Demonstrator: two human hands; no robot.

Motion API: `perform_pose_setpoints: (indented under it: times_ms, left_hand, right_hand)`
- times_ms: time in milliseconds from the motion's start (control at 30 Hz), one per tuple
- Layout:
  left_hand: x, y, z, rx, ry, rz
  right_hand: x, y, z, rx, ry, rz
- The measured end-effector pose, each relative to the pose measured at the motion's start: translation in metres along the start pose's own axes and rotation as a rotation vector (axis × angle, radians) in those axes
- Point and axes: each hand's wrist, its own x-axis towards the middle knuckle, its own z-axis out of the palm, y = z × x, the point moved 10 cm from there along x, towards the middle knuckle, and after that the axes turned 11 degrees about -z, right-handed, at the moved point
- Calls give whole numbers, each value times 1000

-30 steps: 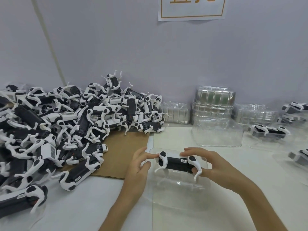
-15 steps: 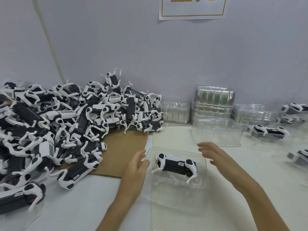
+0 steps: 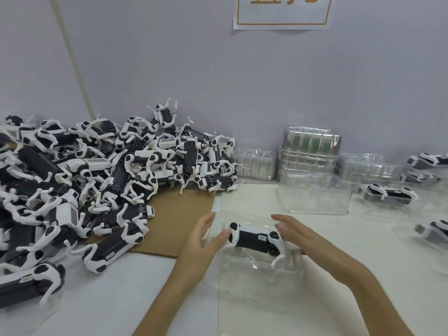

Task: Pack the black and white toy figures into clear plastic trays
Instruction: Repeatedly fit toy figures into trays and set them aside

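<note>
Between the left hand (image 3: pixel 201 243) and right hand (image 3: pixel 312 241), a figure (image 3: pixel 252 238) lies in a tray (image 3: pixel 254 299); both hands spread, fingers loosely straight; right fingertips blurred.

A white paper sign (image 3: pixel 282 13) on the wall carries orange characters in an orange border, cropped at the top and illegible. Well below the sign, a toy figure (image 3: pixel 252 235) bears a small white label (image 3: pixel 262 237), seemingly too fine to read. Below-left, the pile (image 3: pixel 97 178) shows barcode stickers (image 3: pixel 96 161).
</note>
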Motion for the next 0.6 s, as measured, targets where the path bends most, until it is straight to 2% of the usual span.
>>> perform_pose_setpoints:
  times_ms: [67,167,367,500,600]
  left_hand:
    - [1,-1,-4,-46,10,-2]
    - [3,-7,-4,-155,-10,-60]
    - [3,-18,11,-313,-212,-164]
    - [8,-17,7,-453,-177,-136]
    - [8,-12,-1,-444,-84,-65]
  right_hand:
    - [-8,-15,-1,-47,-2,-113]
    - [-14,-36,-10,-27,102,-243]
    - [-20,-65,-11,-15,211,-454]
    - [-21,-69,-12,-10,247,-477]
    - [-14,-56,-11,9,282,-373]
